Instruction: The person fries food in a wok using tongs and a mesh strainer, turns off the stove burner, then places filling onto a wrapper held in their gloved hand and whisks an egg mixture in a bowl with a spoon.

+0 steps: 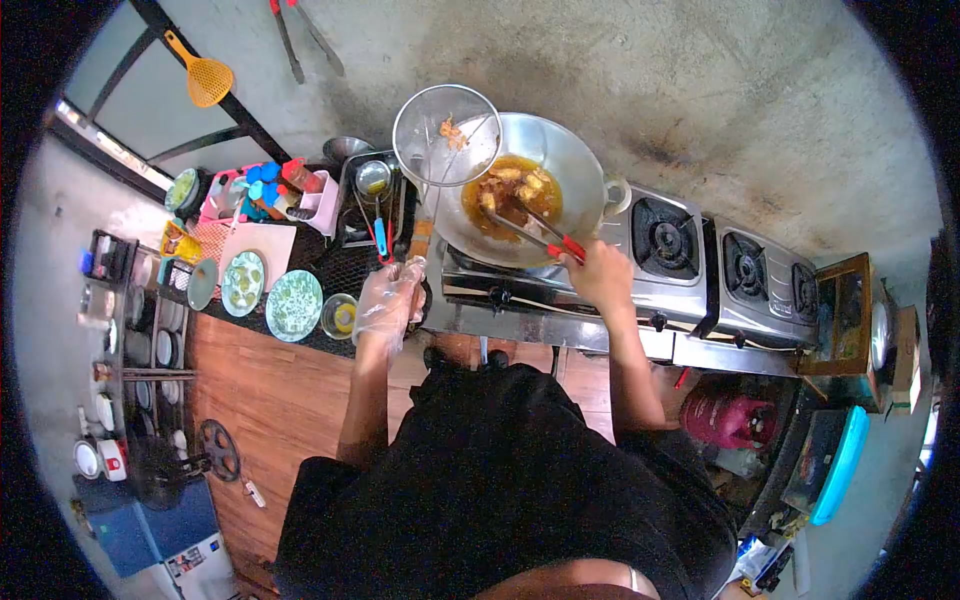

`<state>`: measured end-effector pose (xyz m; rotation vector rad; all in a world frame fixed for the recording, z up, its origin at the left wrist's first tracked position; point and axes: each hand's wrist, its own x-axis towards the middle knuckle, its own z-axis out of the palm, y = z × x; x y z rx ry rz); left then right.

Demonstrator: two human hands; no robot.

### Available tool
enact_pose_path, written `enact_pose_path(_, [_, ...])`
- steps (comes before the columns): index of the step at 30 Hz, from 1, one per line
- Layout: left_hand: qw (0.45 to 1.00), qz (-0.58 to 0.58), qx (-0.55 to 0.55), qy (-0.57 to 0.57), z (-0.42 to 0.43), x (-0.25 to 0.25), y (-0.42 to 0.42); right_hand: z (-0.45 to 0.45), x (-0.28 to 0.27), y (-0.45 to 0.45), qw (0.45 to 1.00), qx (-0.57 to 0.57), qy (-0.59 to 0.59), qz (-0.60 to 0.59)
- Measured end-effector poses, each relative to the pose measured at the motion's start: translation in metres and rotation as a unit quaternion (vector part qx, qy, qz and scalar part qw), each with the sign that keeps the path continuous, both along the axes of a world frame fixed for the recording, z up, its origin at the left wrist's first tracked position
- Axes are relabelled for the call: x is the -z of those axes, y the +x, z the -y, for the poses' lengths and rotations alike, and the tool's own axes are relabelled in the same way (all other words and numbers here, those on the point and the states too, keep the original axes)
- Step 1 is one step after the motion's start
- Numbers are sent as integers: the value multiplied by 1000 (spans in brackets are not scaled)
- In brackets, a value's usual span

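Note:
My left hand (390, 305), in a clear plastic glove, is closed round the wooden handle of a wire-mesh strainer (415, 115). The strainer is above the left rim of a large metal wok (575, 150), with a few brown fried bits (453, 133) in its mesh. My right hand (603, 275) grips red-handled tongs (545, 232). Their tips reach into the brown oil (515, 225) in the wok, close to pieces of frying food (530, 185). Whether the tips pinch a piece, I cannot tell.
Stove burners (665, 240) extend to the right. Left of the wok sit a tray with a ladle (373, 180), a pink basket of bottles (315, 200), a patterned plate (294, 305) and a small bowl (340, 316). A pink gas cylinder (725, 415) stands below the stove.

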<state>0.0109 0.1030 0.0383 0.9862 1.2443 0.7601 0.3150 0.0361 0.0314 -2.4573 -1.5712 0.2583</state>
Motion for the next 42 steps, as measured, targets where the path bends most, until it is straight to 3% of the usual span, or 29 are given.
enact_pose_path(11, [1000,13,-18,13,2,13,-2,0,6,2,999,-14,50,7])
enact_pose_path(21, [1000,24,-6,0,5,20,1,36,-69,22,990,38,135,-27])
enact_pose_path(26, [999,-37,35,6,7,17,10,39,-98,15,982,33,183,-38])
enact_pose_path(33, [997,-12,69,-5,10,20,20,18,-74,1,986,-22,163,6])
enact_pose_path(42, [998,28,58,10,7,31,8,31,-81,42,983,47,173,28])
